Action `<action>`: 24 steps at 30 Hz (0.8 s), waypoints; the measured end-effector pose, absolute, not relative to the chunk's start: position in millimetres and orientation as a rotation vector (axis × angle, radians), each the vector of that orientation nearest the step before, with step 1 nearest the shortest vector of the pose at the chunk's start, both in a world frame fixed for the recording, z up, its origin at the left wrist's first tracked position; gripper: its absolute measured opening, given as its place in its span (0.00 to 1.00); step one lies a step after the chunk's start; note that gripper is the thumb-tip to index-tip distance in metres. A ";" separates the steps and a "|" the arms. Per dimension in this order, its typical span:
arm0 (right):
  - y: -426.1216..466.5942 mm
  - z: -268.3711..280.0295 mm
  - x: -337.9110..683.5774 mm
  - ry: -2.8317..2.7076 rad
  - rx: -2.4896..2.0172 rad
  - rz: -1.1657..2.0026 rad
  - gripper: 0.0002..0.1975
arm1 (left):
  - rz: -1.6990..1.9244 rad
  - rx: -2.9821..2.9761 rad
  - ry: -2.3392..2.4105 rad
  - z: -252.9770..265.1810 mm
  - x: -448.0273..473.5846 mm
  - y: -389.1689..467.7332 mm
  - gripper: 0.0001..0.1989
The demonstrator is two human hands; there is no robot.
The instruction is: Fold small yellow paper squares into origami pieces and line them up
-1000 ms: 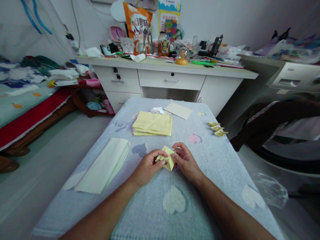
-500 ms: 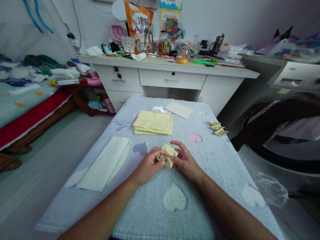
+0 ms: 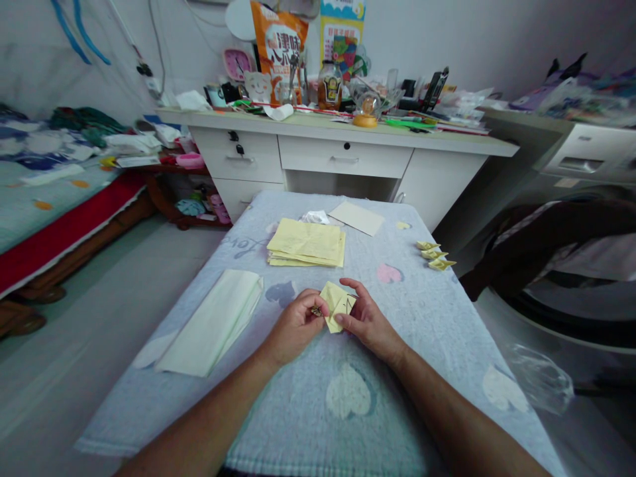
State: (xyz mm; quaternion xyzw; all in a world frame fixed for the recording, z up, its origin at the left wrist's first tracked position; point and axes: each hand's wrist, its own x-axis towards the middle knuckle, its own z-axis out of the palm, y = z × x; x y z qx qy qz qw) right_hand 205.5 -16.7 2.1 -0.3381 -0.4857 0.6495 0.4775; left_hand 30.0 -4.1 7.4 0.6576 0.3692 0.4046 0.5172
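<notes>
While left hand point(image 3: 297, 326) pinches folded paper point(image 3: 334, 295), right hand point(image 3: 371, 326) grips it; index finger point(image 3: 356, 285) raised.

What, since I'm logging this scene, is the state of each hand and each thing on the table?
Left hand: pinching the small yellow paper
Right hand: gripping the same paper, one finger raised
Small yellow paper: folded, black marks showing
Yellow sheets: stacked, creased
Pale sheet: folded, lying flat
Three yellow pieces: folded, pointed
Pale card: flat
White wad: crumpled
Cloth: spread
</notes>
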 end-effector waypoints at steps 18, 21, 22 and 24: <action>-18.3 0.0 204.4 -1.205 -0.785 1.598 0.37 | 0.894 1.823 0.987 17.6 29.8 -10.1 0.06; -18.4 -0.1 203.7 -1.211 -0.788 1.601 0.38 | 0.879 1.834 0.992 18.6 29.3 -10.9 0.05; -18.5 0.0 203.5 -1.211 -0.790 1.606 0.38 | 0.876 1.837 0.990 18.5 29.0 -11.1 0.05; -18.6 -0.2 203.5 -1.211 -0.787 1.611 0.37 | 0.880 1.843 0.983 17.8 28.5 -11.3 0.05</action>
